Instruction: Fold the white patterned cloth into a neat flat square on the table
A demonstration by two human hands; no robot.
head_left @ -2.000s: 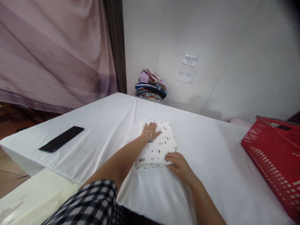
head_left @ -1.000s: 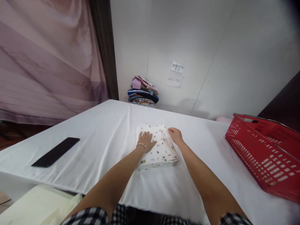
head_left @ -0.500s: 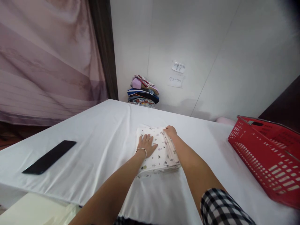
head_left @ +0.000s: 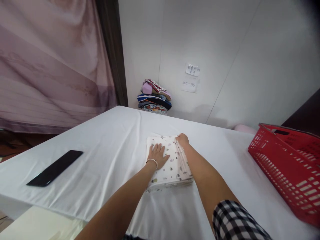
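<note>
White table (head_left: 100, 140), folded printed cloth (head_left: 172, 166)

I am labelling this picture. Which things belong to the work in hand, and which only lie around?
In hand: folded printed cloth, left hand flat on it, right hand at its far corner.
Lying about: black phone, red basket, clothes pile, paper notes.

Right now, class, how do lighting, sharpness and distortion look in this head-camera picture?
Head view: soft, even light; only faint shadows under the left hand and right hand on the folded printed cloth. The centre is sharp; wide-angle stretch bends the red basket; the top right corner darkens.
</note>
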